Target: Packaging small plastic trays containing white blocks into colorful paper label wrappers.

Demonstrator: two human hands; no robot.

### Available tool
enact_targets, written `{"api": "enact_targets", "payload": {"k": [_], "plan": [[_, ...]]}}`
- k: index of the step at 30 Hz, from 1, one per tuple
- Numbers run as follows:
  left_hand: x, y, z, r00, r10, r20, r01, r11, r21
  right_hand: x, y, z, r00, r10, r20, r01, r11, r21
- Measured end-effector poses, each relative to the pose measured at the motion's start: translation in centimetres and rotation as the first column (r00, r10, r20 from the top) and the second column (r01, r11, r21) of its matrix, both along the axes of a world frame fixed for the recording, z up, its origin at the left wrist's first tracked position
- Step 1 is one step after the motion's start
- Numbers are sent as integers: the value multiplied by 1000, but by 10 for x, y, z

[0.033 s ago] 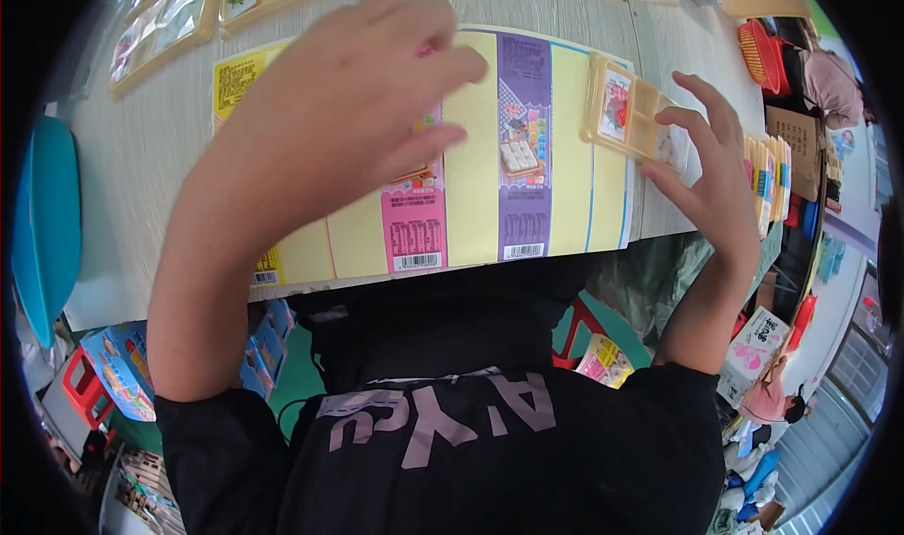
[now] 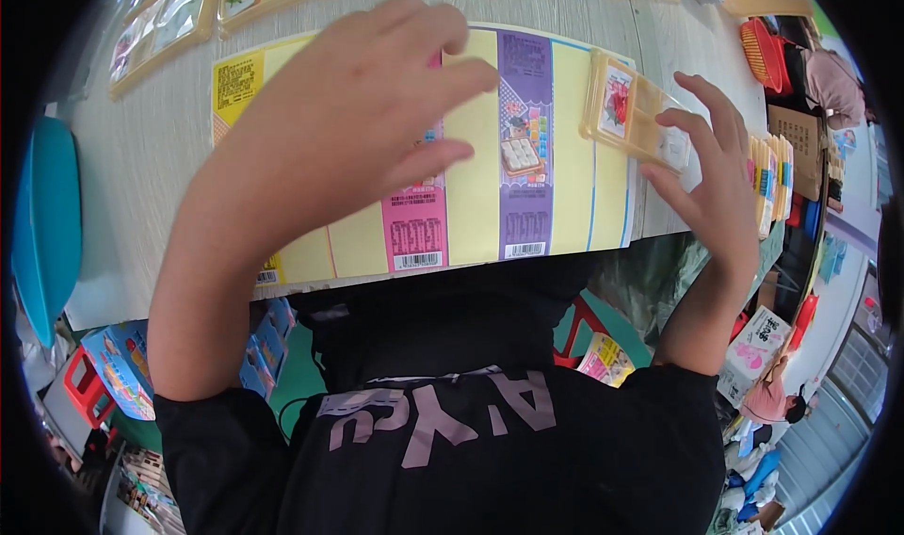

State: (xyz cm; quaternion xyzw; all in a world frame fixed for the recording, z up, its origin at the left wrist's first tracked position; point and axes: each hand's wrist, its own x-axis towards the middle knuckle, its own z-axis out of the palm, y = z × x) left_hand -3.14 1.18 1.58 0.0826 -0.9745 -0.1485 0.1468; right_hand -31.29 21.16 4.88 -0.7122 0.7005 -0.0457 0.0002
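The left hand lies flat, fingers spread, on the printed sheet, gripping nothing and seemingly pinning it to the table. The right hand, open and loosely curled, touches the yellow pack at its fingertips without closing on it. The work looks like placing packs against the sheet; a firm hold on the pack would come first.

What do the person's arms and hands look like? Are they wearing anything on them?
Both forearms are bare. The left hand and the right hand wear no gloves, and no rings or watch show. The black shirt, with pale pinkish letters on the chest, has short sleeves that end near the elbows.
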Motion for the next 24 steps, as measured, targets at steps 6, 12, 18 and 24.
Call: {"api": "enact_targets", "payload": {"k": [6,12,18,24], "plan": [[2,3,-12,999,-19,28,19,1000,-12,90,0,-22,902,353,250,-359,933,-22],[3,5,-15,1000,-4,26,4,1000,-9,102,-1,-42,882,364,300,-350,931,-101],[1,5,-9,998,-18,61,19,1000,-16,108,0,-42,887,291,358,-290,955,-58],[4,2,-9,997,-57,48,58,998,-13,108,2,-43,882,269,387,-290,957,-5]]}}
